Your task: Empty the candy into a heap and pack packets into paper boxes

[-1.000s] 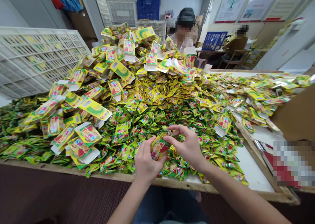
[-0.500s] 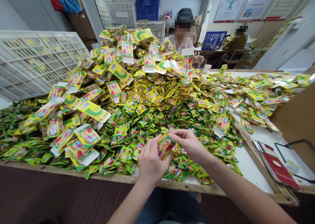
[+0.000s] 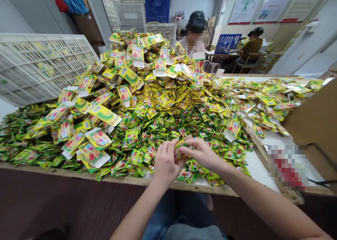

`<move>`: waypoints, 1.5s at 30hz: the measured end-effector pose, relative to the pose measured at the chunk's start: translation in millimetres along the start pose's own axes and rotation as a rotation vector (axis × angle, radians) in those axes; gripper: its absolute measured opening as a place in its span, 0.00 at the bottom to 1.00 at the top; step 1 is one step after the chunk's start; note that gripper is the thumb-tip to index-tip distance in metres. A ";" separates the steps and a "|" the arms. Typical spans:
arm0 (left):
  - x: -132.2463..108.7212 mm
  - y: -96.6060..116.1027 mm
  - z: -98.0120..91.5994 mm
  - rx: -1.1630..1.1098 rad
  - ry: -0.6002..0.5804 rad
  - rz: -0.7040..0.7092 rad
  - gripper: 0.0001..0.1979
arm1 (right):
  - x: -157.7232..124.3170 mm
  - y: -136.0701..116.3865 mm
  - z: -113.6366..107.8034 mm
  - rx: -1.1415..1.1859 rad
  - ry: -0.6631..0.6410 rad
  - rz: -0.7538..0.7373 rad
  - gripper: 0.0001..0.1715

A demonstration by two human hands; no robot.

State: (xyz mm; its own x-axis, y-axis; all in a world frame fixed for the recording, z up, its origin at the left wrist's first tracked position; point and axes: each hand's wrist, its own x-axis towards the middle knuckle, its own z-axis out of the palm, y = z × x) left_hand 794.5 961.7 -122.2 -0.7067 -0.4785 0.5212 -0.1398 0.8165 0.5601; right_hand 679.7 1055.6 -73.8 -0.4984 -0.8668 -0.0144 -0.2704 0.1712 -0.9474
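Between my hands, above the front of the table, is a small yellow and green candy box (image 3: 179, 149). My left hand (image 3: 166, 162) is closed around its left side. My right hand (image 3: 202, 153) pinches its upper right end, near what looks like a flap; the fingers partly hide that end. Under and around my hands lie many green candy packets (image 3: 137, 155), with yellow packets (image 3: 168, 98) heaped farther back. More candy boxes (image 3: 98, 138), some with white flaps standing out, are piled to the left and behind.
A white plastic crate (image 3: 50, 67) leans on the left, filled with boxes. A wooden strip (image 3: 259, 141) divides the table on the right, beside a cardboard box (image 3: 313, 124). Across the table sits a person (image 3: 193, 36); another person (image 3: 252, 45) sits farther back.
The candy box has been turned in my hands, so less of its printed front shows. My right fingers have shifted over its end. The view has moved slightly.
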 end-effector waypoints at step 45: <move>-19.8 -99.2 -41.4 -0.944 -0.087 -0.468 0.13 | 32.6 -1.4 103.9 0.350 0.321 0.345 0.23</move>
State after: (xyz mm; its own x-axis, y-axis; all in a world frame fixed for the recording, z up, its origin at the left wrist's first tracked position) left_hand 851.1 876.9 -161.4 -0.7744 -0.6252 0.0969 0.1587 -0.0438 0.9864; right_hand 749.4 978.4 -106.1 -0.7483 -0.5943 -0.2947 0.2128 0.2056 -0.9552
